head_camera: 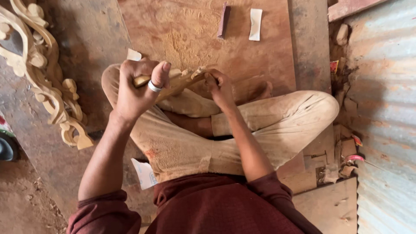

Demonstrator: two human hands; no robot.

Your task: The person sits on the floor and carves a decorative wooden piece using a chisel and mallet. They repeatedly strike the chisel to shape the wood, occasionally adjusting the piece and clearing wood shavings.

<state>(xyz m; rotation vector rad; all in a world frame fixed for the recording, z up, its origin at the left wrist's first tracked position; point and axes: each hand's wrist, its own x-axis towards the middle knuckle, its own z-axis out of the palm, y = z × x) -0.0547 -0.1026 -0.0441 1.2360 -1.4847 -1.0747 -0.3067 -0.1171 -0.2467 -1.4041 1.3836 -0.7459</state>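
I sit cross-legged on a dusty wooden board (195,30). My left hand (136,89), with a ring on one finger, is shut around one end of a pale carved wooden piece (184,80) held above my knees. My right hand (219,86) grips the other end of the same piece, fingers pressed on its scalloped edge. Whether that hand also holds a scrap of sandpaper I cannot tell. Most of the piece is hidden by my fingers.
A large pale carved scrollwork panel (43,73) lies at the left. A dark reddish stick (223,21) and a white paper strip (255,24) lie on the board ahead. Paper scraps (144,173) sit by my leg. Corrugated metal sheet (385,108) stands at the right.
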